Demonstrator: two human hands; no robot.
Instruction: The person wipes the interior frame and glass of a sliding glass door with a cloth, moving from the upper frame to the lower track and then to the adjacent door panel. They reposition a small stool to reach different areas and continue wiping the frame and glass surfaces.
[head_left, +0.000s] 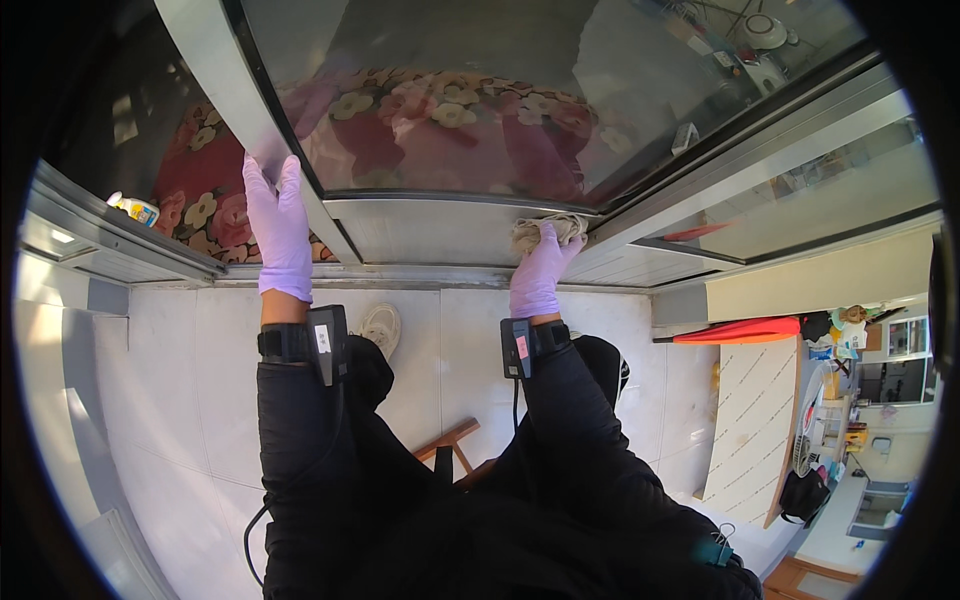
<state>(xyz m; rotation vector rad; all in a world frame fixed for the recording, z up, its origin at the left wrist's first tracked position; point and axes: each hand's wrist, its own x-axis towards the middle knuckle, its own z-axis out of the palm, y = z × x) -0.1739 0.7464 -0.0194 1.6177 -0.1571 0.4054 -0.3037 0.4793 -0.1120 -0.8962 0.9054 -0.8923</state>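
My left hand (279, 217), in a lilac glove, grips the upright metal stile (217, 82) of a glazed sliding door, fingers and thumb on opposite sides of it. A crumpled grey-beige cloth (526, 234) is in my gloved right hand (541, 274), pressed to the door's lower metal panel (435, 234) near its right end, just under the glass pane (465, 45). Reflections and a red floral mat (214, 206) show in and beside the glass. Part of the cloth is hidden by my right fingers.
A white bottle with a yellow label (135, 208) stands inside, left of the opening. Beneath me is a wooden stool (450, 439) on a pale tiled floor (187, 390). To the right are a folded red umbrella (739, 330), a large patterned board (750, 427) and a black bag (804, 495).
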